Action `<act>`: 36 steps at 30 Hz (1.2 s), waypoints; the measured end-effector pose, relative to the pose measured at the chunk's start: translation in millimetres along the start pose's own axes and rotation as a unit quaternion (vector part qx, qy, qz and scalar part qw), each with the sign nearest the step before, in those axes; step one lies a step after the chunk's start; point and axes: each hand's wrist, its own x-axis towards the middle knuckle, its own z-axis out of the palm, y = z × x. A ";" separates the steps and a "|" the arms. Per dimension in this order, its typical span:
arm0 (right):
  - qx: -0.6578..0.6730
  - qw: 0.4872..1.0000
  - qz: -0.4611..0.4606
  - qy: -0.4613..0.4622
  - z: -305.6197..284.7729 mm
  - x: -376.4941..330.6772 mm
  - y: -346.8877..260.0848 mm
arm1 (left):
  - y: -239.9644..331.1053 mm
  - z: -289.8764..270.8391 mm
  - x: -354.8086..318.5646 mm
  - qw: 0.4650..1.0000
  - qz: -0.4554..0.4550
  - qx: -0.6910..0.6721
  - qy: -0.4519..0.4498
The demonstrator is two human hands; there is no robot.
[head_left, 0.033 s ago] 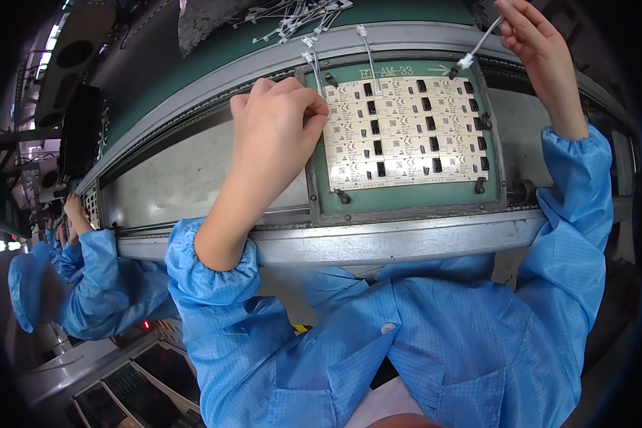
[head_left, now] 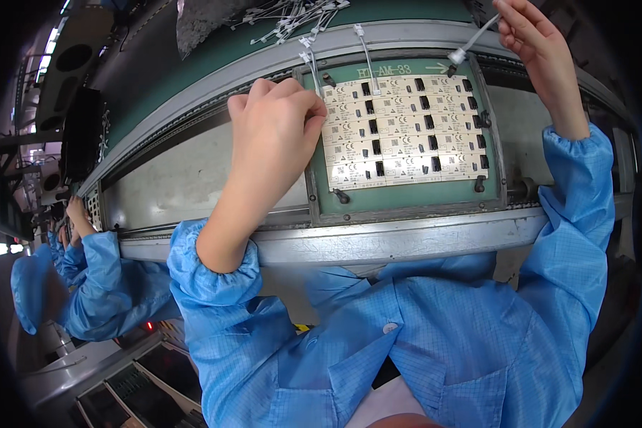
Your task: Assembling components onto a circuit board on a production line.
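On the green carrier frame (head_left: 406,196) in front of me, a pale panel of small circuit boards (head_left: 406,128) is lying flat, its rows of little black parts facing up. The frame is sitting in the metal rails of the conveyor line (head_left: 406,239) that is running across my view. My left hand (head_left: 274,135) is resting on the left edge of the panel, fingers curled down together against it and pressing it in place; the fingertips are turned away from me, so I cannot tell whether anything is pinched under them. My right hand (head_left: 538,39) is hovering above the upper right corner of the frame, thumb and fingers closed together on a thin white wire lead (head_left: 478,32). The lead is hanging down and to the left from my grip, and its small white connector (head_left: 455,55) is hanging just above the top right corner of the panel, apart from my left hand. Two more white leads (head_left: 367,60) are already lying across the top edge of the panel, and a loose heap of the same white leads (head_left: 292,14) is lying on the green belt beyond it. Well off to my left, another person's blue sleeve (head_left: 85,278) and hand (head_left: 75,210) are showing at the same line.
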 end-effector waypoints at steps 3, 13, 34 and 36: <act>-0.004 1.000 -0.025 -0.012 -1.9 -10.8 -9.2 | 6.9 2.0 -2.4 0.993 0.069 0.085 0.050; -0.041 0.992 -0.055 -0.110 -50.6 -13.4 14.5 | 25.2 -0.7 -18.9 0.989 0.093 0.105 0.036; -0.376 0.820 -0.430 -0.039 12.3 -53.2 19.8 | -122.4 2.9 91.9 0.965 -0.206 0.159 0.042; -0.377 0.820 -0.426 -0.053 13.8 -54.3 26.8 | -123.6 12.9 88.2 0.967 -0.174 0.165 0.086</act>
